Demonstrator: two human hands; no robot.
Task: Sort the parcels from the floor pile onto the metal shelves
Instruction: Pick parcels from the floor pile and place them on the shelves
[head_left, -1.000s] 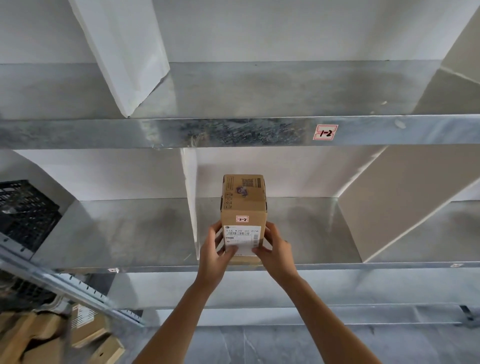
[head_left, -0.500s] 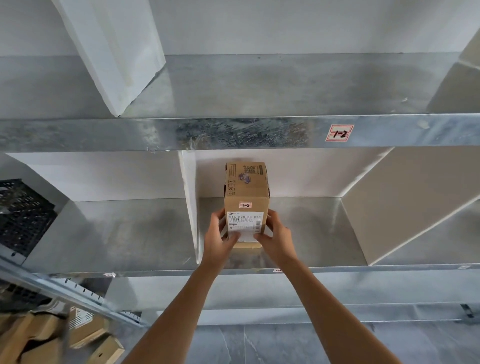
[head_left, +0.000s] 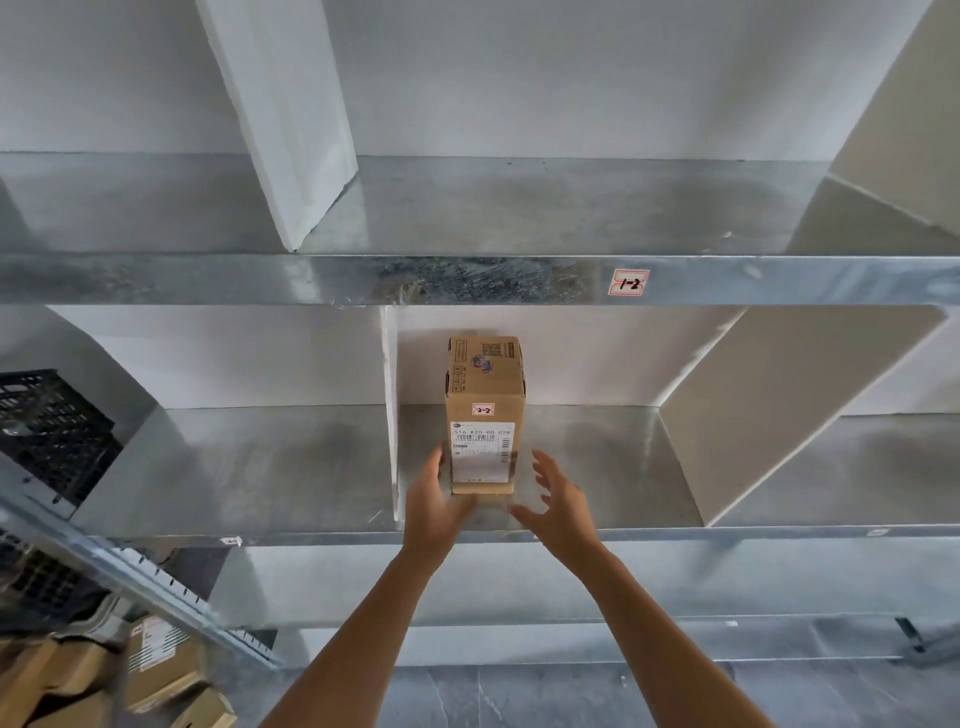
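A tall brown cardboard box (head_left: 485, 410) stands upright on the middle galvanised metal shelf (head_left: 260, 467), just to the right of a thin white upright divider panel (head_left: 389, 415) and close beside it. The box carries a white printed shipping label on its front and, above that, a small red-edged sticker marked "2-2". The person's left hand (head_left: 434, 501) reaches in right of the divider, its fingers straight and lying along the lower left side of the box. The right hand (head_left: 563, 501), farther right of the divider, has its fingers spread wide and sits apart from the box, holding nothing. Above and to the right of the divider, the front edge of the upper metal shelf (head_left: 467, 208) bears a red-edged sticker (head_left: 628, 282) marked "1-2". Well to the left of the divider sits a black latticed plastic crate (head_left: 52, 431). Below and to the left of the divider, a blurred pile of brown cardboard parcels (head_left: 161, 670) lies on the grey floor (head_left: 519, 696).
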